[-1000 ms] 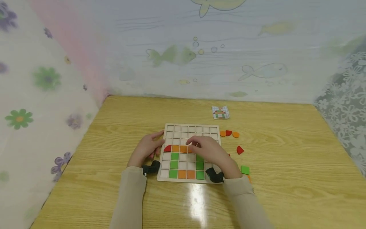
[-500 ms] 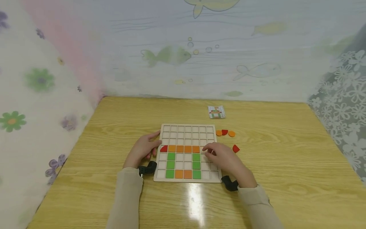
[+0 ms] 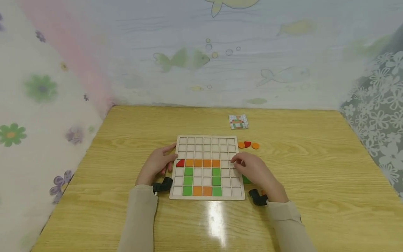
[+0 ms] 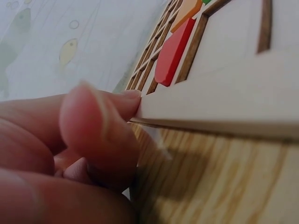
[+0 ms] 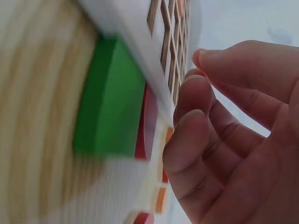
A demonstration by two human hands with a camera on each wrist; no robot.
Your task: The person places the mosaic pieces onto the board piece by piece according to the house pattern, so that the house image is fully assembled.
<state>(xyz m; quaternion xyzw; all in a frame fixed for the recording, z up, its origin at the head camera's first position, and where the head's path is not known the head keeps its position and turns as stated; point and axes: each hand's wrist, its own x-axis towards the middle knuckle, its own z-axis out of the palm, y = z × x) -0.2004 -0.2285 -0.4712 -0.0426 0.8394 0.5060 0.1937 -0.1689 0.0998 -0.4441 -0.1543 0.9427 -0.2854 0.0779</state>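
Note:
A wooden grid board (image 3: 206, 148) lies on the table. One of its rows holds a red quarter-circle tile (image 3: 181, 163) at the left, then several orange square tiles (image 3: 198, 163). Green square tiles (image 3: 216, 172) form two columns below, with orange squares between them in the nearest row. My left hand (image 3: 156, 162) rests against the board's left edge, a fingertip touching it in the left wrist view. My right hand (image 3: 253, 169) hovers over the right edge, fingers loosely bent and holding nothing. Beside that edge, the right wrist view shows a loose green tile (image 5: 117, 107) and a red piece (image 5: 147, 121).
A small pattern card (image 3: 238, 121) lies behind the board. Right of the board's far part are an orange disc (image 3: 255, 145), another partly overlapped, and a red quarter-circle (image 3: 247, 144). Patterned walls stand behind and left. Black wrist cameras (image 3: 163, 184) sit on both wrists.
My right hand has moved right from over the tile row to the board's right edge, uncovering the row's last orange square. My left hand has stayed at the left edge.

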